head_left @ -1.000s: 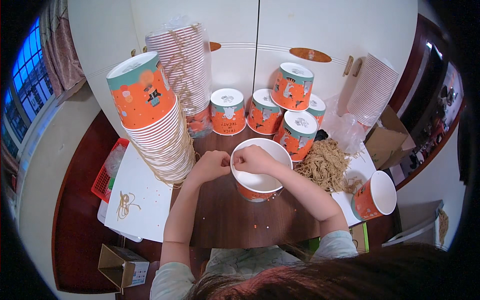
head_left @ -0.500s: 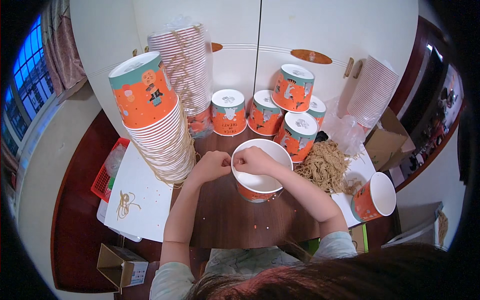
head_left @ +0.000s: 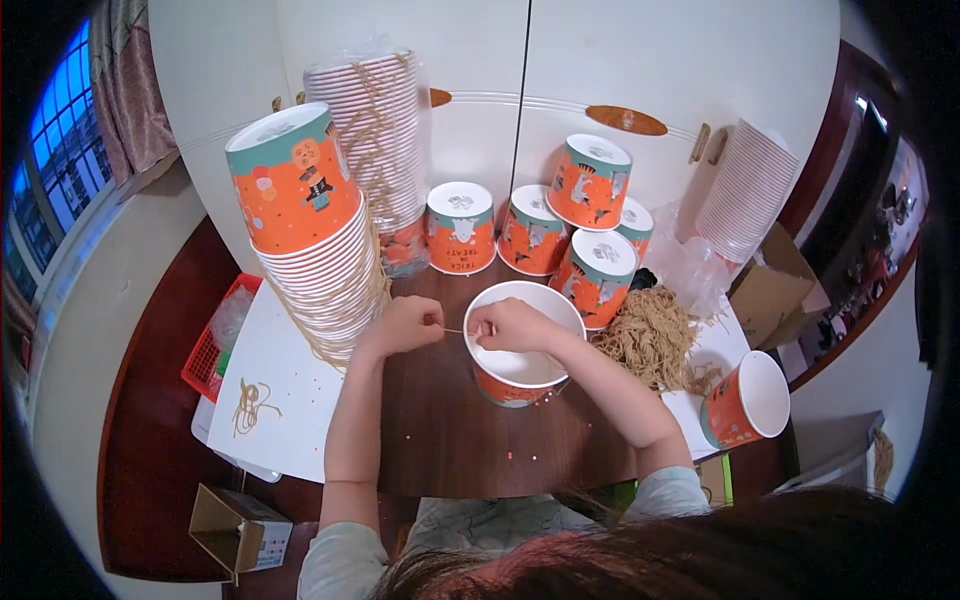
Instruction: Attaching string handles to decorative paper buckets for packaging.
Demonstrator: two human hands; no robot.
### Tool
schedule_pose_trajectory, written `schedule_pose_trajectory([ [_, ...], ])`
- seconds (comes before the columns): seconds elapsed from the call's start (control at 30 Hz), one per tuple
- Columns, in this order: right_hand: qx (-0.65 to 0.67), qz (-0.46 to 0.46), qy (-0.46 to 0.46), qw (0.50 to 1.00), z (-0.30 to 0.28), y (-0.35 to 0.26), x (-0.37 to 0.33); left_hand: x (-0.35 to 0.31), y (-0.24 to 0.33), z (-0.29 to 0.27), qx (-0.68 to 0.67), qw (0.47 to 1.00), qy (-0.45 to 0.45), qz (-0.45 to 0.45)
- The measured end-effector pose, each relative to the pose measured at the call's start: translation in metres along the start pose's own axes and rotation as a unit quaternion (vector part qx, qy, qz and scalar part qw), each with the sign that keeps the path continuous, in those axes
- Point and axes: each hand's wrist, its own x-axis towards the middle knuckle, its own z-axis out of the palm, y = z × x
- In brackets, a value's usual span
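An orange and teal paper bucket [head_left: 520, 385] stands upright on the brown tabletop in front of me, its white inside facing up. My left hand [head_left: 410, 325] is just outside the bucket's left rim, fingers pinched on a thin tan cord [head_left: 455, 331]. The cord runs taut across the rim to my right hand [head_left: 510, 326], which reaches over the bucket opening. Its fingers are closed on the cord at the inside of the left wall. The fingertips of the right hand are partly hidden.
A tall stack of buckets [head_left: 320, 290] rises at the left, with a bagged stack [head_left: 365, 140] behind. Upturned buckets [head_left: 461, 228] stand at the back. A heap of tan cords [head_left: 650, 338] lies right, near a tilted bucket [head_left: 745, 400]. Cardboard boxes [head_left: 775, 285] flank the table.
My left hand has moved left, away from the bucket rim, drawing the cord out between the hands. My right hand has hardly moved.
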Motion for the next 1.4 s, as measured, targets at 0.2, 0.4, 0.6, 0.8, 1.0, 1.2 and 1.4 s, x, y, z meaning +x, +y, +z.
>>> schedule_pose_trajectory([
  [0.2, -0.047, -0.001, -0.025, 0.999, 0.003, 0.001, 0.002, -0.011, -0.02, -0.025, -0.379, 0.925, 0.004, -0.021],
  [0.4, 0.057, -0.028, -0.024, 0.998, -0.009, 0.005, 0.0, -0.008, 0.013, -0.016, -0.694, 0.716, 0.013, 0.079],
  [0.6, 0.305, 0.058, 0.004, 0.951, -0.031, -0.01, -0.014, 0.006, 0.021, 0.01, -0.388, 0.921, 0.005, -0.044],
  [0.8, 0.365, 0.036, 0.019, 0.93, -0.038, -0.027, -0.023, 0.015, 0.011, 0.039, -0.377, 0.924, -0.041, 0.045],
  [1.0, -0.049, -0.073, 0.101, 0.991, -0.028, -0.014, -0.042, 0.018, 0.014, 0.041, -0.424, 0.901, -0.084, -0.021],
  [1.2, -0.121, 0.02, 0.153, 0.981, -0.018, -0.018, -0.06, 0.021, 0.026, 0.064, -0.483, 0.868, -0.113, 0.0],
  [1.4, 0.002, -0.106, 0.21, 0.972, -0.027, 0.013, -0.058, 0.027, 0.027, 0.087, -0.569, 0.816, -0.089, 0.037],
])
